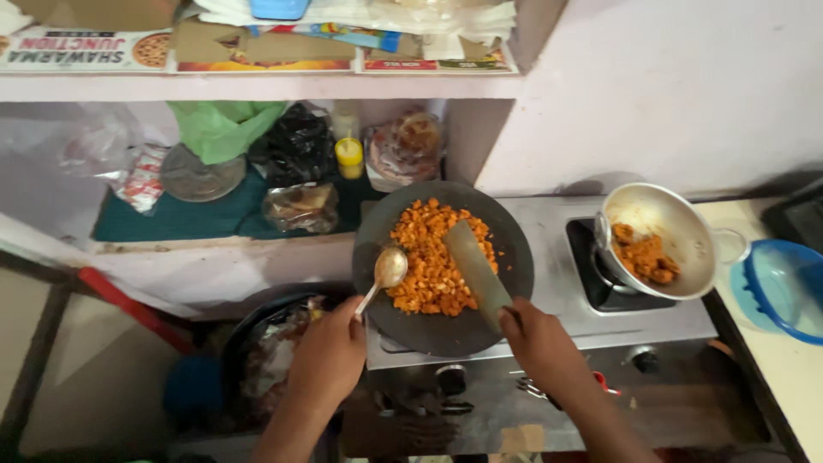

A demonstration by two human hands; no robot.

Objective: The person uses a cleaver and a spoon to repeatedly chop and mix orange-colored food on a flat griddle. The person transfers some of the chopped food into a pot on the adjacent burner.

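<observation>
Left hand (328,358) grips spoon (383,279); right hand (537,341) grips spatula (477,273) on griddle (514,266).

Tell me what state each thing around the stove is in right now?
Left hand: grip closed on a spoon, its bowl over the griddle's left edge.
Right hand: grip closed on a flat spatula, blade lying on the food.
Flat griddle: on the left burner, topped with orange chopped food.
Metal pot: tilted on the right burner, partly filled.
Blue bowl: cannot see any contents.
</observation>
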